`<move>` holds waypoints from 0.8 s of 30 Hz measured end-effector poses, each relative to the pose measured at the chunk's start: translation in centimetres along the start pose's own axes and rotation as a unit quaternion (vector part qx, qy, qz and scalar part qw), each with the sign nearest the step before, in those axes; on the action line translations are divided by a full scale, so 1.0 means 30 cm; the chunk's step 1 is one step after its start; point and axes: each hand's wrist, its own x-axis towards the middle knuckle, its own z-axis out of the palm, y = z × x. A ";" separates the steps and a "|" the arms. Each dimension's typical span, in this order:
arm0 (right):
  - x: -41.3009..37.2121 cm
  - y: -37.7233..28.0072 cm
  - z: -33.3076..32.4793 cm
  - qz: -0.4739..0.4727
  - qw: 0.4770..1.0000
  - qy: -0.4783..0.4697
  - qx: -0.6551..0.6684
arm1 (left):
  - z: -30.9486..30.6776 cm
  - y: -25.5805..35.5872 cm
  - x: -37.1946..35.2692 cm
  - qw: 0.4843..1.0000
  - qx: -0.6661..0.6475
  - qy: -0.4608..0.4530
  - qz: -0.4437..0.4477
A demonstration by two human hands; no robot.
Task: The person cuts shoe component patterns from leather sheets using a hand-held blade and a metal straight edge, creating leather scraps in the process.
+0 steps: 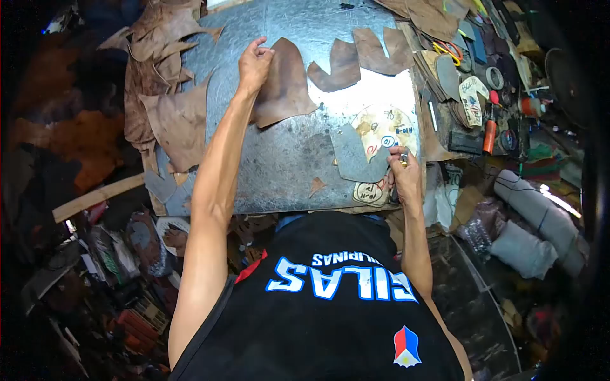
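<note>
My left hand (255, 68) is beside the upper left edge of a brown leather piece (283, 86), its fingers loosely bent and apart. The leather has a rounded top and lies on the metal-topped table (273, 174). At the table's near right, my right hand (405, 173) pinches the edge of a grey notched pattern piece (359, 159). Something silvery shows at its fingers, too small to name. Cream patterns with handwriting (375, 120) lie partly under the grey piece. Two notched leather cutouts (341, 66) (384, 54) rest further back.
Leather scraps (175, 117) hang along the table's left side. On the right stand stacked patterns (470, 98), scissors with yellow and red handles (448, 52), an orange-red tool (489, 135) and a roll of tape (494, 78). Wrapped rolls (537, 206) lie beyond the near right.
</note>
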 end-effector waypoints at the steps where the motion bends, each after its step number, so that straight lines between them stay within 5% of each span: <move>1: 0.001 0.002 -0.001 0.000 1.000 -0.007 0.000 | 0.021 -0.005 0.032 1.000 0.010 -0.003 0.007; 3: 0.000 -0.002 0.001 0.012 1.000 -0.006 0.006 | 0.059 -0.027 0.088 0.996 0.086 0.003 0.012; 11: 0.002 -0.008 0.000 0.015 1.000 -0.014 0.012 | 0.057 -0.081 0.155 0.997 0.026 -0.004 -0.067; 13: 0.010 -0.001 -0.006 0.015 1.000 -0.027 0.005 | 0.010 -0.066 0.133 0.994 -0.075 0.030 -0.068; 18: 0.002 -0.020 -0.004 0.024 0.999 -0.027 0.018 | -0.244 -0.092 0.027 0.996 0.003 0.078 -0.046; 24: 0.012 -0.005 -0.009 0.006 0.999 -0.038 0.016 | -0.441 -0.175 -0.278 0.984 0.003 0.074 -0.159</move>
